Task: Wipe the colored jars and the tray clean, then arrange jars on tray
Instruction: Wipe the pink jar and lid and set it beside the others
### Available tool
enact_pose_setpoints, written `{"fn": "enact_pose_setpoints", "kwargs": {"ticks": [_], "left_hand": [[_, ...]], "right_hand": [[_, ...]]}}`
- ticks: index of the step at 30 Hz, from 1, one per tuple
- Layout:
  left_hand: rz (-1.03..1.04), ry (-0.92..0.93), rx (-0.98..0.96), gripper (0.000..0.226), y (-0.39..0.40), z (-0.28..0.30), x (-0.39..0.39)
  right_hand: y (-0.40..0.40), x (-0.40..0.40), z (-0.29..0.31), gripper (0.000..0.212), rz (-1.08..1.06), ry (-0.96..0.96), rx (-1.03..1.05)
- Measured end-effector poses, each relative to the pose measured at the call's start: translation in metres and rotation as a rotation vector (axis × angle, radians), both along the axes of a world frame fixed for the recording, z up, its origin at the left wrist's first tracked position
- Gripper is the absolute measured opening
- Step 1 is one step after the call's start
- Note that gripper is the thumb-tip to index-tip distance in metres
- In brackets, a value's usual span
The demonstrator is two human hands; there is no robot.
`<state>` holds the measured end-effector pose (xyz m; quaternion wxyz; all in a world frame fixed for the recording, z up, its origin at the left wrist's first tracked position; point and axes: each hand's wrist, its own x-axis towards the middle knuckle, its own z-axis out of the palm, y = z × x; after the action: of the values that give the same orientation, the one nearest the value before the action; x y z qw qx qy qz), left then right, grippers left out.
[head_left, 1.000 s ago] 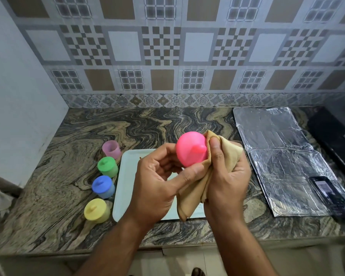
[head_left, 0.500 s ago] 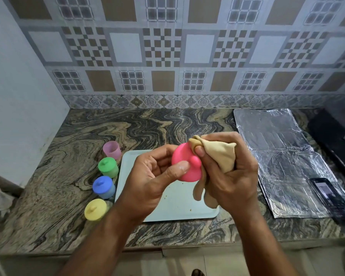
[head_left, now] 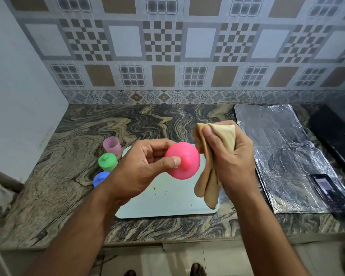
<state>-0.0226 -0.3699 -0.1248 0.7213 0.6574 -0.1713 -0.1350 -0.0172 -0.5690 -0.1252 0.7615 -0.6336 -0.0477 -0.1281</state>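
The pink lid [head_left: 182, 160] was held in the left hand [head_left: 145, 168] above the tray [head_left: 167, 198], its domed top and small knob turned toward the camera; its underside could not be seen, and whether a jar body sat behind it could not be told. The left grip was clenched on the lid, thumb pressed beside the knob and the other fingers hidden behind the dome. Just to the right, apart from the lid, the tan cloth [head_left: 213, 156] was grasped in the right hand [head_left: 231, 158], bunched at the top with folds hanging down over the tray's right edge. The pale tray lay on the counter [head_left: 84, 136], scattered with small brown crumbs; its left part was covered by the left hand and forearm. Left of the tray, the lilac cup [head_left: 112, 145] stood lidless, the green jar [head_left: 107, 162] stood in front of it, and the blue jar [head_left: 100, 178] was partly hidden by the left wrist. To the right, foil sheets [head_left: 277, 148] were spread on the counter, with a dark phone [head_left: 327, 188] lying on them, its screen too blurred to read.
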Motion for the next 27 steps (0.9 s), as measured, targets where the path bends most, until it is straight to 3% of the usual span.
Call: {"fn": "enact_pose_setpoints", "kwargs": {"ticks": [6,13,17,22,27], "left_hand": [[0.026,0.048,-0.034,0.024,0.005,-0.003,0.001],[0.058,0.055,-0.01,0.022,0.009,0.0,0.003],[0.272,0.01,0.028,0.032,0.005,-0.003,0.001],[0.389,0.016,0.054,0.042,-0.001,-0.012,-0.007],[0.563,-0.016,-0.039,0.033,-0.012,-0.023,-0.009]], "right_hand": [[-0.004,-0.013,-0.014,0.012,0.141,0.099,0.042],[0.004,-0.016,-0.014,0.022,0.236,0.215,0.26],[0.009,-0.014,-0.019,0.031,0.09,0.203,0.314],[0.023,-0.017,-0.023,0.026,-0.076,0.056,0.233],[0.033,-0.024,-0.025,0.025,-0.083,0.028,0.148]]}}
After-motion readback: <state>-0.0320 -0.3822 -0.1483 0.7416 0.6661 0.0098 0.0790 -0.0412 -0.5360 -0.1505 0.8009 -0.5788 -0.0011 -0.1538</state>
